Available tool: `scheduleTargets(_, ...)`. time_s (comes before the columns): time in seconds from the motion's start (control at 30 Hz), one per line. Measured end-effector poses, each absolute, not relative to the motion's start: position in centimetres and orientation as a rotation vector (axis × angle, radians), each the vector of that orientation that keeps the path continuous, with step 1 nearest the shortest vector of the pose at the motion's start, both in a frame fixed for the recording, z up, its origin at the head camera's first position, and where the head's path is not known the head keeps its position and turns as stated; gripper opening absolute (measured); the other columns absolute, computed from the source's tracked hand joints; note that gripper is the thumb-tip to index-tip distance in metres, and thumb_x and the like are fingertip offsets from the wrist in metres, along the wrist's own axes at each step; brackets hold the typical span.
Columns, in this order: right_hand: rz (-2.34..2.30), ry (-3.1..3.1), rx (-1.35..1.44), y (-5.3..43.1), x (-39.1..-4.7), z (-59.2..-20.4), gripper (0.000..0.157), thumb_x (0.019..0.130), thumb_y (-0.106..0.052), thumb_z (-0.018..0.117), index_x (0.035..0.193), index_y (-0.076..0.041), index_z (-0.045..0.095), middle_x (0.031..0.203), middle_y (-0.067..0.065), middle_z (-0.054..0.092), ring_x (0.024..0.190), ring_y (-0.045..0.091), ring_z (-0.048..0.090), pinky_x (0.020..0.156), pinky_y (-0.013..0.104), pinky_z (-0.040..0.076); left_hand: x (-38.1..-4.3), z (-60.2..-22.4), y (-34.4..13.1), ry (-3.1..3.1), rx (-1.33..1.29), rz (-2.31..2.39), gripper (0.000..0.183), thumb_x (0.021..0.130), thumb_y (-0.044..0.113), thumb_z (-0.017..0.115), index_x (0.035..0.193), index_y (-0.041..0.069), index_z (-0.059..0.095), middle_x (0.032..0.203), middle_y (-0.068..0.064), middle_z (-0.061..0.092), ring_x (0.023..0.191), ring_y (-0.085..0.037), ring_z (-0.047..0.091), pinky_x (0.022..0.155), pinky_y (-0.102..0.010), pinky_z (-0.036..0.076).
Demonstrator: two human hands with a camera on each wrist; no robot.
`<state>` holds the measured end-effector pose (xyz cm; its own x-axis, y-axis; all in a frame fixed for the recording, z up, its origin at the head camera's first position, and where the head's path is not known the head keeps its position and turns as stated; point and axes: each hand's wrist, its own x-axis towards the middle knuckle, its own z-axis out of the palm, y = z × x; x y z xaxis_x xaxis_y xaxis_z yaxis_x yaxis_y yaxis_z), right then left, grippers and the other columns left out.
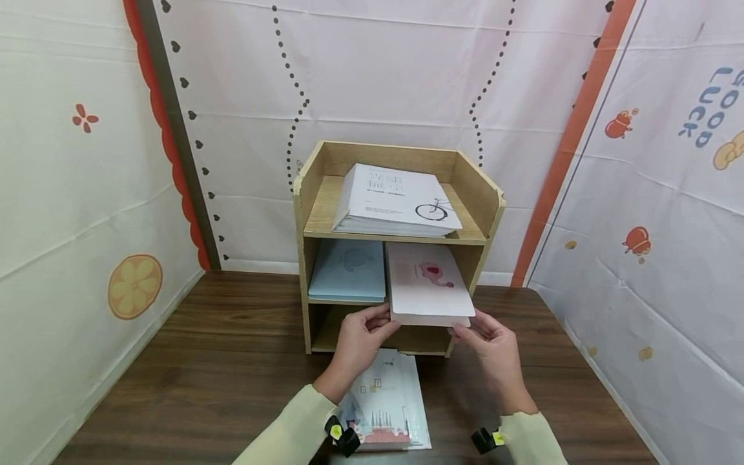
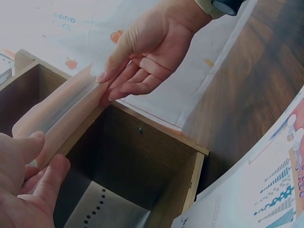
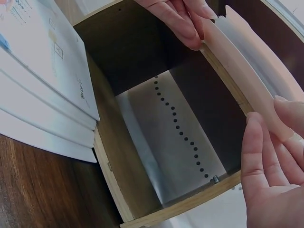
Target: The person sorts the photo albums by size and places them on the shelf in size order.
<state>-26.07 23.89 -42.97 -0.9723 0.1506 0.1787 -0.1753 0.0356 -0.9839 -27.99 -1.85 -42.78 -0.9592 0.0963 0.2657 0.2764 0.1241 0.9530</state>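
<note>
A pale pink notebook (image 1: pixel 424 284) with a pink elephant on its cover lies on the middle level of a wooden shelf (image 1: pixel 395 239), its front end sticking out over the edge. My left hand (image 1: pixel 356 345) pinches its front left corner between thumb and fingers. At the front right corner my right hand (image 1: pixel 494 358) pinches it too. Both wrist views show the notebook's pages (image 3: pixel 247 57) slightly spread between its covers. Left of it, on the same level, lies a light blue notebook (image 1: pixel 345 271).
On the shelf's top lies a thick white stack (image 1: pixel 401 200) with a bicycle drawing. Below my hands, several printed white booklets (image 1: pixel 383 394) lie stacked on the dark wooden table (image 1: pixel 232 361), in front of the shelf. Printed white cloth (image 1: pixel 383 64) surrounds the table's back and sides.
</note>
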Motion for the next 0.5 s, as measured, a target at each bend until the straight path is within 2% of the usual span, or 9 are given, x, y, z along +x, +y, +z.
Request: scheduleTargets(0.5, 2.071, -1.978, -0.017, 23.39, -26.51, -43.21, 0.055, 0.089, -0.017, 0.081, 0.137, 0.002, 0.062, 0.105, -0.008, 0.078, 0.088, 0.012, 0.077, 0.082, 0.031, 0.064, -28.47, -42.94, -1.80, -2.206, -0.368, -1.936, 0.037, 0.090, 0.020, 0.080, 0.124, 0.005, 0.073, 0.107, -0.010, 0.077, 0.093, -0.019, 0.076, 0.082, -0.025, 0.063)
